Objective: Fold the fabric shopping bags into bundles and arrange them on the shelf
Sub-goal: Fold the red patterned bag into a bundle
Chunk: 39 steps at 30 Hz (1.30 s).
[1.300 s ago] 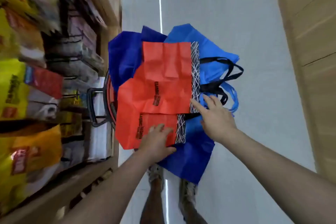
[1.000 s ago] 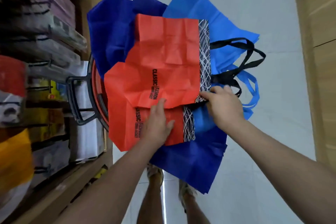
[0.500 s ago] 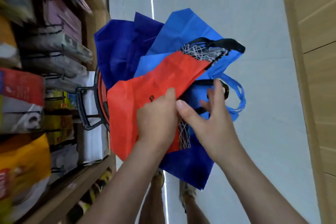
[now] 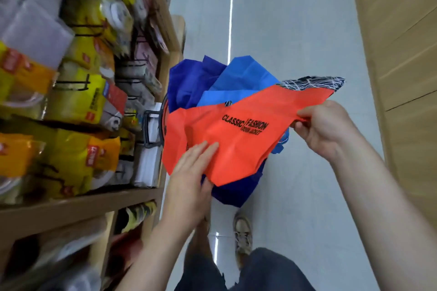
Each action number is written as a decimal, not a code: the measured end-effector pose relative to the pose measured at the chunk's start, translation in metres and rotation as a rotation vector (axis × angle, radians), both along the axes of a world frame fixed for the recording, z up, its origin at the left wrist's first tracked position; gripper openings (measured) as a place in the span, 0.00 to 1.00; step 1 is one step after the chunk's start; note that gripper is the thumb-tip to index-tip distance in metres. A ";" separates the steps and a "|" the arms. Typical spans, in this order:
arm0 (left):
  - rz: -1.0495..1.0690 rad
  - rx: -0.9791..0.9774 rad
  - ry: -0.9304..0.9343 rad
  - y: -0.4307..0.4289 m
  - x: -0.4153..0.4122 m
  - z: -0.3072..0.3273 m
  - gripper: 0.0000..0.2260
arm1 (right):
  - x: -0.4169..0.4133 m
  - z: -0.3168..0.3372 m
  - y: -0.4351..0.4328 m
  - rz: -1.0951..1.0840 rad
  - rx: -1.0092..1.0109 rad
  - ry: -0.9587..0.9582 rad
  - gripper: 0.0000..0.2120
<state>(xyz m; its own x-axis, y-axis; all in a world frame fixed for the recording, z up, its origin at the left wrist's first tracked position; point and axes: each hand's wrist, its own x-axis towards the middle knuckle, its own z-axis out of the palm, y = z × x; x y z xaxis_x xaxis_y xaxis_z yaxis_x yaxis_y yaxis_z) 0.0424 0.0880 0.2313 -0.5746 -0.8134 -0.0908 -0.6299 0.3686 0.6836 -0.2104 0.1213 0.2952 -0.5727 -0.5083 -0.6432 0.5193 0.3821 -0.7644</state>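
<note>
creased red bag (image 4: 238, 139) pinched by right hand (image 4: 324, 127).

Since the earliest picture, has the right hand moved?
Yes. The right hand, pinching the red bag, has swung rightward, off the pile of blue bags.

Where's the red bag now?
The red bag is central in the head view, held over the blue bags right of the shelf; right hand pinches its right edge, left hand rests on its lower left.
</note>
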 end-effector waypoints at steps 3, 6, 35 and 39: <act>0.140 -0.113 0.040 0.020 0.006 0.041 0.26 | 0.007 0.030 0.014 0.196 0.050 0.149 0.07; 0.271 -0.174 -0.004 0.035 0.025 0.087 0.18 | 0.016 0.064 0.029 0.412 0.037 0.640 0.42; 1.092 -0.655 -0.112 0.393 0.414 0.292 0.27 | 0.459 0.243 0.133 1.092 -1.112 1.516 0.47; 1.362 -0.717 0.121 0.423 0.465 0.313 0.26 | 0.503 0.226 0.135 1.235 -0.877 1.044 0.47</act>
<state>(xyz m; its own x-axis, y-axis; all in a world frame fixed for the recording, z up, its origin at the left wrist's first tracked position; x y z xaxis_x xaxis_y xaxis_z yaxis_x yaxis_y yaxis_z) 0.5074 0.5111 0.5444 0.6393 -0.5613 0.5256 -0.7062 -0.1582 0.6901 0.2930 0.2562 0.5215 0.3989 -0.8526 0.3376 -0.4756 -0.5072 -0.7187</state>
